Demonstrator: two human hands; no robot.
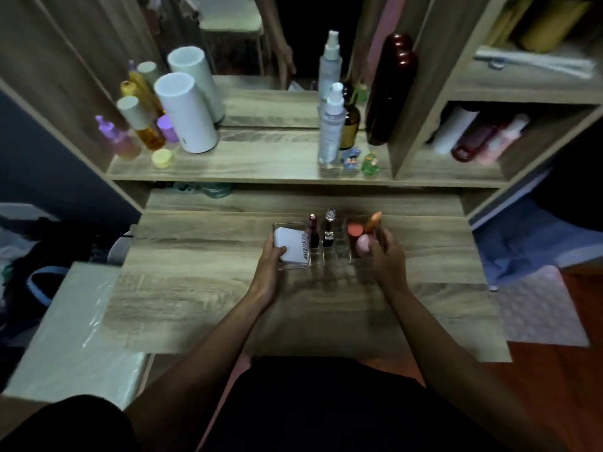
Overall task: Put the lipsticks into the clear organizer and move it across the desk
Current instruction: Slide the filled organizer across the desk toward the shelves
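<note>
Both hands close on the ends of the clear organizer (316, 256), which sits on the wooden desk (202, 288) between them. The left hand (271, 262) wraps the organizer's left end, fingers curled around the wall and thumb pressing on the white box (290, 247) that fills that compartment. The right hand (386, 257) is half closed at the right end, fingers bent against a pink rounded item (363, 246) and an orange-tipped stick (373, 222); whether it grips the organizer's wall or only these pieces cannot be told.

Between the hands, two lipsticks stand upright in the middle slots: a dark red lipstick (313, 233) just right of the white box, and a black lipstick with a clear cap (329, 228) beside it. A coral cylinder (355, 232) stands just left of the right hand's fingers. Beyond the hands, a raised shelf (248, 161) carries bottles, among them a tall white canister (186, 114) and a clear spray bottle (331, 125).
</note>
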